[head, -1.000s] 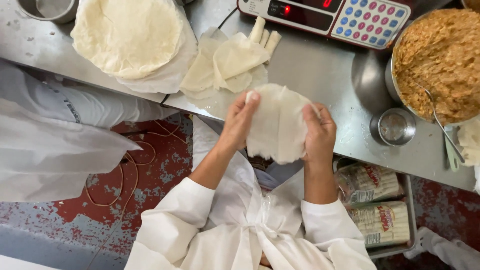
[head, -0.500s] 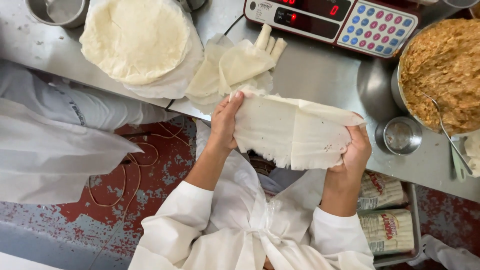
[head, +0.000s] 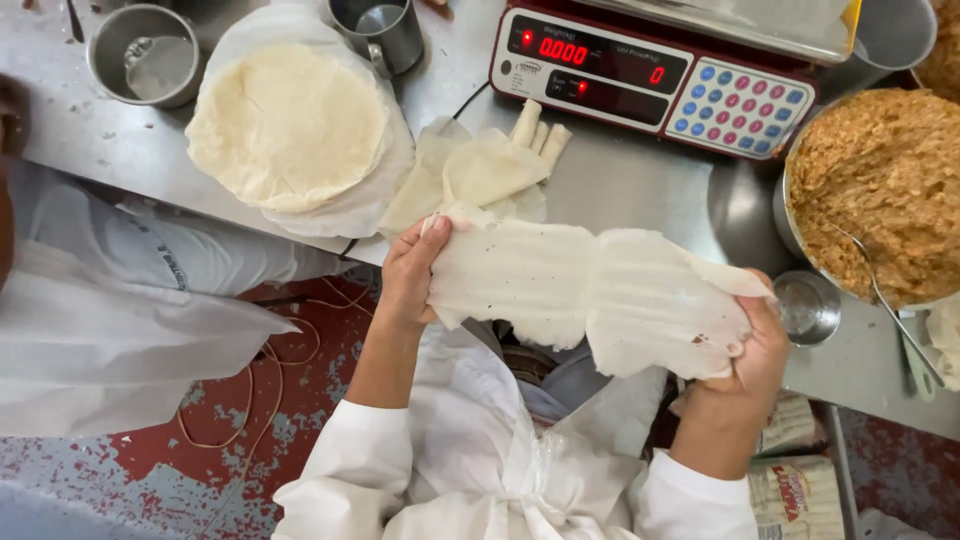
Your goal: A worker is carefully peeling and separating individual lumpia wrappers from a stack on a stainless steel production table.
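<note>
I hold a thin, pale dough sheet (head: 590, 295) stretched wide between both hands, just off the front edge of the steel table (head: 640, 195). My left hand (head: 408, 272) pinches its left end. My right hand (head: 752, 350) grips its right end from below. The sheet is wrinkled in the middle and ragged at its edges. Behind the left hand lie torn dough scraps and small rolled pieces (head: 480, 170) on the table.
A stack of round flatbreads (head: 288, 125) lies on white wrap at the left. A red digital scale (head: 650, 80) stands at the back. A big bowl of brown filling (head: 880, 190) with a spoon is at the right, with a small steel cup (head: 806, 306) beside it. Metal cups (head: 145, 55) stand at the back left.
The sheet was bunched small between my hands; my hands have moved apart, mainly the right one rightward, and the sheet now spreads out long.
</note>
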